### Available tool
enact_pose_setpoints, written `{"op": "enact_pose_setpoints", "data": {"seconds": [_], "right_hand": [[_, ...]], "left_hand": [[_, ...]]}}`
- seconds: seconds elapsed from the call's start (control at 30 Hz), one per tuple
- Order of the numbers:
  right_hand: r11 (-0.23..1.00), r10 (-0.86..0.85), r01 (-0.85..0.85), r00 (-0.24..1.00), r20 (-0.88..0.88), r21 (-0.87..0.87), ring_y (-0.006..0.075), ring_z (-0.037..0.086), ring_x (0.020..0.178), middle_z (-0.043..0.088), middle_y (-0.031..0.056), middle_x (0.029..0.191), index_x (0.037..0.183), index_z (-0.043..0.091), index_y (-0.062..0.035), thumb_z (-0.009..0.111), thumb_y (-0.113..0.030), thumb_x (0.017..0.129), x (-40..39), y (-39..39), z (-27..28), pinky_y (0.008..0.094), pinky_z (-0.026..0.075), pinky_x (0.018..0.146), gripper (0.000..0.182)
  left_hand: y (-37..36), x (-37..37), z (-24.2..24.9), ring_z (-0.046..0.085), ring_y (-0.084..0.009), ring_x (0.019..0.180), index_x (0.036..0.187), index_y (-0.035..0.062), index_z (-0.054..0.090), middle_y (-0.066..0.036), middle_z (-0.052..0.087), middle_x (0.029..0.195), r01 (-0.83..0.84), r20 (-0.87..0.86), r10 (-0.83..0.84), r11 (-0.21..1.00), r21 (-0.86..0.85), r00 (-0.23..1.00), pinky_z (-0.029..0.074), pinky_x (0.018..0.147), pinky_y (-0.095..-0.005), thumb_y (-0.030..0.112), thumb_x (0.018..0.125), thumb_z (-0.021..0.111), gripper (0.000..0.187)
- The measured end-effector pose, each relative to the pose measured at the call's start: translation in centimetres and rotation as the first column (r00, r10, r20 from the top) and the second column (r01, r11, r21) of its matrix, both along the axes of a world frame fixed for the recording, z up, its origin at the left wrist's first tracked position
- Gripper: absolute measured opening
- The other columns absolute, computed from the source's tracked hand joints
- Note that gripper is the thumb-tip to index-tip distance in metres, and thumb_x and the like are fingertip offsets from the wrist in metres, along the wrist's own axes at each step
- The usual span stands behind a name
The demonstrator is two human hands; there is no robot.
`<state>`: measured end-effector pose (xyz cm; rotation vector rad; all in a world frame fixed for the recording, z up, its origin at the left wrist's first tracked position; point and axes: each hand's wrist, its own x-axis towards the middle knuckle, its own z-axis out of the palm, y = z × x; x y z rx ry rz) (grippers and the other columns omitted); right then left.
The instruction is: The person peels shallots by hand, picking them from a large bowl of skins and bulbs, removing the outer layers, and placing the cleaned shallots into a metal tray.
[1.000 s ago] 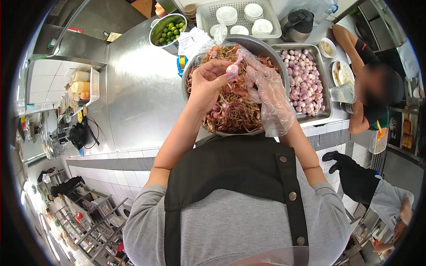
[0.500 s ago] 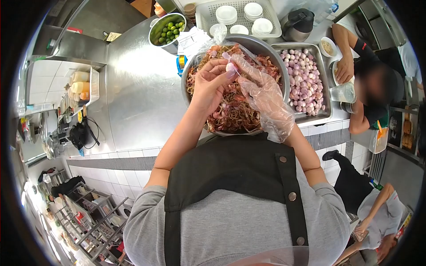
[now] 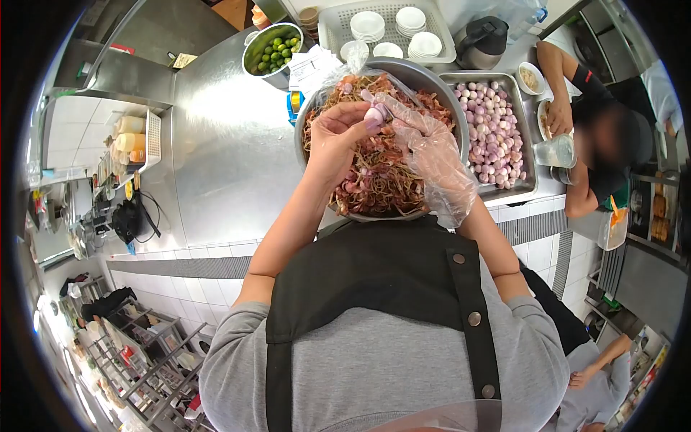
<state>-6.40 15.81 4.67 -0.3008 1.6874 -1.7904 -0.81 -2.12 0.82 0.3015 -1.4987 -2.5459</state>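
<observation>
Over a large metal bowl [image 3: 464, 119] heaped with shallot skins and roots [image 3: 371, 173], my bare left hand [image 3: 338, 137] pinches a small pinkish shallot [image 3: 375, 115] between thumb and fingers. My right hand [image 3: 430, 147], in a loose clear plastic glove, is closed right beside the shallot. A thin dark edge shows between its fingertips and the shallot, but I cannot make out what it is. A clear plastic bag [image 3: 353, 63] lies along the bowl's far rim. To the right, a metal tray [image 3: 531, 173] holds many peeled shallots [image 3: 493, 129].
A pot of green limes [image 3: 275, 54], papers [image 3: 309, 66] and a blue tape roll [image 3: 294, 104] sit left of the bowl. Behind are a rack of white dishes [image 3: 327, 32] and a dark jug [image 3: 482, 42]. A co-worker [image 3: 612, 137] leans at the right; another person [image 3: 597, 374] is behind.
My gloved right hand has shifted slightly down and curled more, and the shallot has turned in my left fingers, showing more of its side. The person at lower right has moved.
</observation>
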Motion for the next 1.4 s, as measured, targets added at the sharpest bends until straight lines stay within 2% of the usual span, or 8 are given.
{"op": "enact_pose_setpoints", "data": {"seconds": [0.13,0.23,0.3,0.5,0.73,0.9,1.0,1.4], "right_hand": [[0.998,-0.035,0.038,0.998,-0.056,0.053,0.0029,0.041,0.064,0.057,-0.0079,0.08,0.136,0.064,-0.0152,0.059,-0.013,0.1,0.0,-0.3,-1.8,0.0194,0.036,0.056,0.036],[0.995,-0.101,0.088,0.932,-0.348,-0.052,0.0009,0.038,0.064,0.055,-0.0103,0.079,0.134,0.064,-0.0126,0.058,-0.012,0.1,0.6,-1.3,-2.5,0.0188,0.032,0.054,0.035],[0.996,-0.078,0.078,0.997,0.006,-0.043,0.0008,0.037,0.063,0.053,-0.011,0.078,0.135,0.063,-0.0113,0.058,-0.011,0.1,1.3,-1.2,-0.9,0.0175,0.031,0.053,0.035],[0.96,-0.118,0.161,0.975,0.19,-0.229,0.0003,0.038,0.065,0.061,-0.0087,0.092,0.135,0.063,-0.0088,0.057,-0.011,0.101,0.4,-1.2,-2.7,0.0171,0.033,0.055,0.035],[0.966,-0.203,0.164,0.96,-0.193,-0.198,0.0006,0.04,0.065,0.064,-0.005,0.093,0.136,0.062,-0.0088,0.058,-0.012,0.101,0.3,-1.8,-2.9,0.0171,0.034,0.055,0.035],[0.958,-0.011,0.126,0.913,0.407,-0.258,0.0034,0.041,0.056,0.054,-0.0032,0.079,0.139,0.059,-0.0114,0.057,-0.016,0.102,0.2,-1.0,-0.5,0.0199,0.031,0.047,0.037],[0.95,0.043,0.113,0.878,0.477,-0.292,0.0046,0.038,0.051,0.045,-0.0048,0.073,0.143,0.055,-0.0138,0.056,-0.02,0.103,0.1,-0.6,-0.6,0.0204,0.027,0.044,0.041],[0.932,-0.096,0.233,0.897,0.431,-0.277,0.0059,0.039,0.05,0.048,-0.0037,0.073,0.143,0.053,-0.0144,0.055,-0.022,0.103,0.0,-0.5,-1.3,0.0217,0.029,0.043,0.04]], "left_hand": [[-0.1,-0.2,-1.4,0.07,-0.0201,0.094,0.112,-0.004,0.064,-0.014,0.071,0.105,0.027,-0.026,-0.023,0.984,0.173,0.999,0.059,0.081,-0.0298,-0.005,0.09,0.065,0.022],[-0.2,-0.4,-1.5,0.07,-0.0208,0.097,0.114,-0.0043,0.064,-0.014,0.07,0.107,0.051,-0.057,-0.039,0.971,0.233,0.998,0.058,0.087,-0.0311,-0.005,0.091,0.065,0.023],[-0.4,-0.5,-1.6,0.07,-0.0208,0.097,0.115,-0.0044,0.064,-0.014,0.07,0.107,0.049,-0.05,-0.038,0.969,0.241,0.998,0.057,0.089,-0.0312,-0.006,0.09,0.065,0.024],[-0.7,-0.9,-1.5,0.07,-0.0202,0.095,0.108,-0.0065,0.066,-0.014,0.071,0.101,-0.009,0.031,0.006,0.996,0.089,0.999,0.058,0.089,-0.0332,-0.009,0.086,0.071,0.023],[0.0,-1.2,0.2,0.07,-0.0196,0.096,0.108,-0.0071,0.067,-0.014,0.072,0.101,-0.015,0.031,0.013,0.997,0.072,0.999,0.058,0.088,-0.0316,-0.008,0.083,0.073,0.025],[-0.2,-1.4,-0.8,0.07,-0.0174,0.095,0.108,-0.0069,0.068,-0.014,0.072,0.103,-0.039,-0.025,0.039,0.999,-0.002,0.999,0.057,0.087,-0.0298,-0.006,0.082,0.075,0.027],[-0.4,-1.3,-0.9,0.069,-0.0183,0.096,0.11,-0.006,0.066,-0.014,0.071,0.106,-0.034,0.005,0.034,0.998,-0.052,0.999,0.057,0.089,-0.0317,-0.007,0.084,0.073,0.027],[-0.7,-1.1,-1.7,0.071,-0.0207,0.095,0.114,-0.0097,0.065,-0.018,0.072,0.104,-0.058,0.007,0.058,0.998,0.003,0.998,0.059,0.087,-0.0328,-0.006,0.085,0.073,0.031]]}}
